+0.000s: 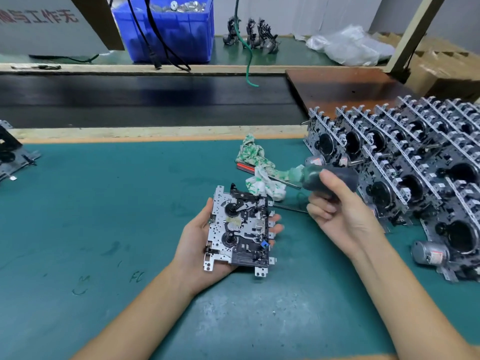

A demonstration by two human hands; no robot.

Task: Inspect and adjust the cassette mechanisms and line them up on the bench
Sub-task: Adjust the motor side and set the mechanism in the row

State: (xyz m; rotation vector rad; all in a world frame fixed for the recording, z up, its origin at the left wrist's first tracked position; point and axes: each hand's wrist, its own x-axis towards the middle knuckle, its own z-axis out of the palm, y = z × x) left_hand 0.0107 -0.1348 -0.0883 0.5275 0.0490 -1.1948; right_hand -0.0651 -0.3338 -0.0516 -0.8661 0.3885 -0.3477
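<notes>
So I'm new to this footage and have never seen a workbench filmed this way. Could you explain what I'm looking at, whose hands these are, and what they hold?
There is no machine here: a person wears a camera on the head, so this one picture looks forward and down at their own two hands over a green bench mat. The left hand lies palm up and cradles one cassette mechanism, a metal plate with small black wheels. The right hand grips a blurred dark tool; what it is exactly I cannot tell. To the right, many finished mechanisms stand in rows. A green-and-white rag lies behind the hands, and a blue bin stands at the far side.
</notes>
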